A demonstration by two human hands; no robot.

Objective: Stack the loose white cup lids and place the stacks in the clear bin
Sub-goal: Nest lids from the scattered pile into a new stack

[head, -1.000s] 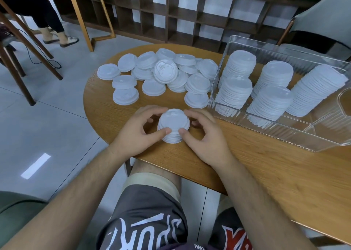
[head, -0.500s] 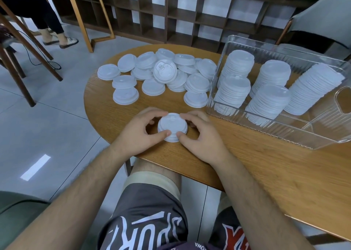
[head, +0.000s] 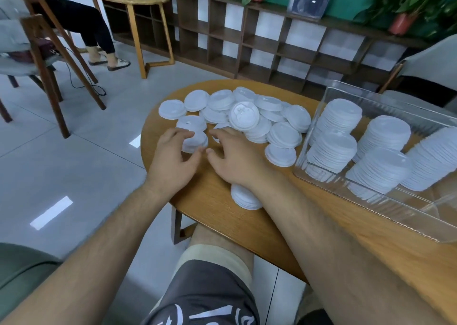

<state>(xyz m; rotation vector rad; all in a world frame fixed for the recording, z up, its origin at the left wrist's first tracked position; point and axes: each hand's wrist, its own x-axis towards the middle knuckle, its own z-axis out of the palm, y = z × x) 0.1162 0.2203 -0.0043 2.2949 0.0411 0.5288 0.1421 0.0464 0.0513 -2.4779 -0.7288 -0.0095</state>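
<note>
On the wooden table, one loose lid lies between the bent fingers and thumb of the left hand; I cannot tell if they squeeze it. Just beside it, the right hand is spread and holds nothing. One short stack sits under the right wrist. The lids are round, thin and white. Five tall stacks stand in the clear bin.

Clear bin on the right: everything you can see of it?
The clear ribbed plastic bin is rectangular and open-topped, its right end out of frame. It sits flat on the oval wooden table, right side, skewed to the near edge. Inside lean five stacks of white cup lids, filling most of it. Only table and lids touch it.
</note>
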